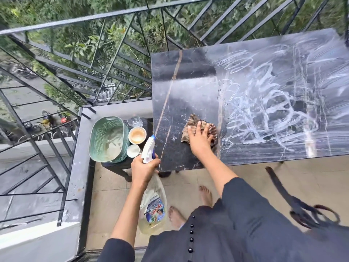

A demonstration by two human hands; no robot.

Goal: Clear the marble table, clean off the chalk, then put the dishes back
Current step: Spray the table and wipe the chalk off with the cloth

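Observation:
The dark marble table (188,87) fills the upper right; its left part looks wiped, while white chalk scribbles (264,103) cover the middle and right. My right hand (198,138) presses flat, fingers spread, on a brown striped cloth (192,121) near the table's front left. My left hand (143,169) grips the neck of a spray bottle (153,205) with a white and blue trigger head, held off the table's front left corner. On a low dark stool left of the table stand a green basket (98,129), two white bowls (137,135) (133,150) and a clear glass (134,121).
A black metal railing (94,59) runs behind and to the left of the table, with a grey ledge (79,167) below it. My bare feet (205,195) stand on the beige tiled floor. A dark strap (294,201) hangs at the right.

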